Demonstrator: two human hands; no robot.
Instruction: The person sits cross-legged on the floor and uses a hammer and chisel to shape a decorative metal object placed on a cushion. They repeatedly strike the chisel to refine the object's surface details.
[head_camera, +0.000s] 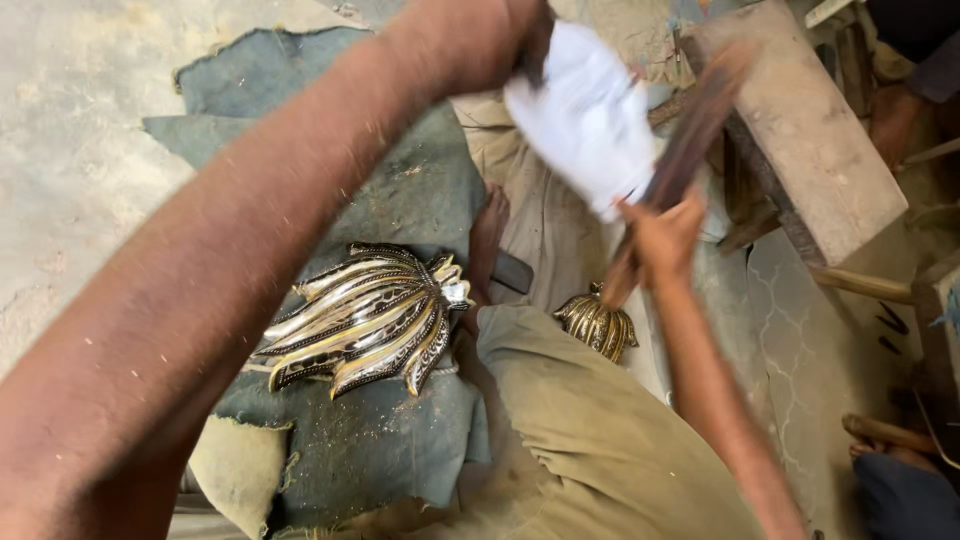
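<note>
left hand (480, 40) fist-tight on floppy white cloth (590, 115); featherlight | right hand (662, 238) wrapped round stiff dark wooden stick (690, 140); mid-shaft hold

head cam, steep look-down, close over lap, arms, floor cloth (330, 180)

I sit on a dusty concrete floor (70, 150) spread with grey-blue cloth (400, 190); a worn wooden block (810, 150) stands ahead in daylight.

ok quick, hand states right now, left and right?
Left hand: closed on a white cloth.
Right hand: closed on a dark wooden stick.
</note>
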